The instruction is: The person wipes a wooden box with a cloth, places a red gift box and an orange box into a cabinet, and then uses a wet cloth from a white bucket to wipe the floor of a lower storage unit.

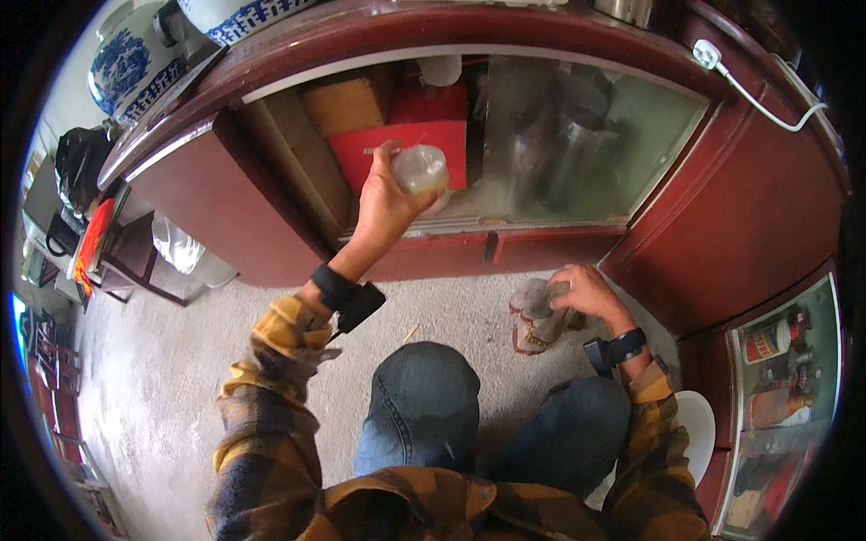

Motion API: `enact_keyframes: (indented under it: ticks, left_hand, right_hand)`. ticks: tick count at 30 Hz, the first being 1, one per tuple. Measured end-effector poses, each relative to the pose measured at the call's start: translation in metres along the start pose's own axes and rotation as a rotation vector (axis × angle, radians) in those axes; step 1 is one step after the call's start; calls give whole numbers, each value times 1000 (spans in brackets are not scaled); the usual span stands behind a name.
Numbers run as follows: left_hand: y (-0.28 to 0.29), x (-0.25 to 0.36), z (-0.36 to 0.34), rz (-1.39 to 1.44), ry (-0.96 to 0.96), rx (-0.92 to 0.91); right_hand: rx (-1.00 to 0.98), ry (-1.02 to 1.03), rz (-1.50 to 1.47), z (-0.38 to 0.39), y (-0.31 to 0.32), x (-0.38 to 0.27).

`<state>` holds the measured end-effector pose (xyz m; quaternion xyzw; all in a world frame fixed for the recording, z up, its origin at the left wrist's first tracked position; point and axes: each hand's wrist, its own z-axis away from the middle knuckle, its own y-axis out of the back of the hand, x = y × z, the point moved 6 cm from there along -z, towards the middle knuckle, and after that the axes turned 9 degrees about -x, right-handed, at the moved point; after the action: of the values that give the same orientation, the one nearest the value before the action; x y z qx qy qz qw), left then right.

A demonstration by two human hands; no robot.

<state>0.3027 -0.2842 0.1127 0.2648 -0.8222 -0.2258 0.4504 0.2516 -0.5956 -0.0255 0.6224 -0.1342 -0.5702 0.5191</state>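
My left hand (394, 189) grips a clear plastic cup-like container (419, 164) at the cabinet's open left section, in front of a red box (355, 158) and a brown box (339, 99). Lower right, my right hand (585, 296) has its fingers closed on a crumpled greyish patterned cloth (532, 326) at floor level. Frosted glass (658, 135) covers the cabinet's right section, with metal cylinders blurred behind it.
The red wooden cabinet (731, 216) wraps round to the right, where bottles (776, 406) show behind glass, beside a white basin (696, 424). Blue-and-white porcelain (126, 68) and a white power plug (706, 54) sit on top. Stools (149, 275) and bags stand left on the concrete floor (162, 379).
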Motion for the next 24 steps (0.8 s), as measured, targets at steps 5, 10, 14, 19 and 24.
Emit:
enact_keyframes:
  ticks: [5,10,14,19,24]
  left_hand:
    - [-25,-9,-81,-56,-1,163]
    - [-40,0,-141,57,-83,258]
    - [-38,-21,-155,25,-78,247]
    - [-43,-29,-160,-84,21,34]
    - [-59,-12,-158,-149,-68,-351]
  right_hand:
    - [-13,-20,-45,1,-1,4]
    - [4,28,-53,1,-5,12]
    - [7,29,-55,-4,-7,8]
    - [-5,-2,-56,-4,-12,14]
    - [7,-50,-85,6,-8,25]
